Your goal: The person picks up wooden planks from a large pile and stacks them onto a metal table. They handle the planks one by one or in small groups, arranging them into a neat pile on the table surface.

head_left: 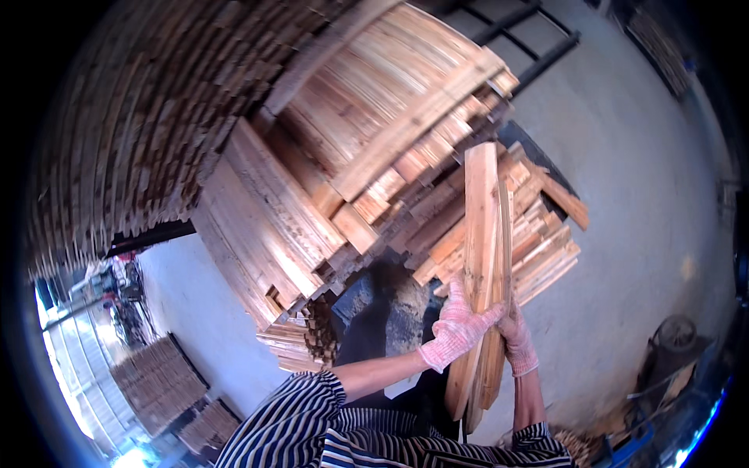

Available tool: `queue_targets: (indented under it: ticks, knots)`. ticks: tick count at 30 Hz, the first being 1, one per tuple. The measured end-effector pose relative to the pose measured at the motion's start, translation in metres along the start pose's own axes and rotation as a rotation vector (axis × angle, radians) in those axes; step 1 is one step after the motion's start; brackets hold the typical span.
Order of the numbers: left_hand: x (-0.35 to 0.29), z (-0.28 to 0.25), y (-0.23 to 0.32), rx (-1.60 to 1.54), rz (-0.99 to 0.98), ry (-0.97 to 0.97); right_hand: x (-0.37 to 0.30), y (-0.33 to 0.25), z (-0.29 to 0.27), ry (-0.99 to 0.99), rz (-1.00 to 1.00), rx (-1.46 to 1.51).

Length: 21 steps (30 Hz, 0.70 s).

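A small bundle of wooden planks (484, 226) runs lengthwise in front of my body, its near ends close to my striped shirt. My left hand (460, 324), in a pale pink knit glove, grips the bundle from the left, with the fingers laid across it. On the other side my right hand (517, 337), gloved the same way, clasps its right edge; some of those fingers are hidden behind the wood. Beyond the bundle's far end, a loose pile of short planks (546, 253) lies low.
A tall stack of planks (374, 93) stands ahead, with another board stack (257, 218) to its left. A wall of stacked wood (125, 117) fills the far left. Grey floor (632, 195) extends right, toward a dark machine with a round part (675, 335).
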<state>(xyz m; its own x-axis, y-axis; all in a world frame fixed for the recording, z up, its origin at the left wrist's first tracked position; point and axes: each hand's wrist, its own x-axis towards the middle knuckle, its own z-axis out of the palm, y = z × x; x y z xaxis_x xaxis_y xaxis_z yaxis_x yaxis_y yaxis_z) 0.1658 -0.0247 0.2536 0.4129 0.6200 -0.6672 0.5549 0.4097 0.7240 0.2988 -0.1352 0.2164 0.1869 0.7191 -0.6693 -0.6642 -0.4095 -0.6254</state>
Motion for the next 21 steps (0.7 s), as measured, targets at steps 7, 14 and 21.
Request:
queue_targets:
  ticks: [7,14,21]
  knots:
    - [0.033,-0.136,0.008,-0.800,0.166,-0.158,0.068,-0.100,0.086,-0.349,-0.032,0.041]
    - [0.106,-0.205,-0.057,-1.287,0.190,0.005,0.096,-0.114,0.274,-0.188,-0.532,-1.300]
    - [0.090,-0.289,-0.111,-1.404,0.262,0.344,0.137,-0.091,0.373,-0.424,-0.406,-1.457]
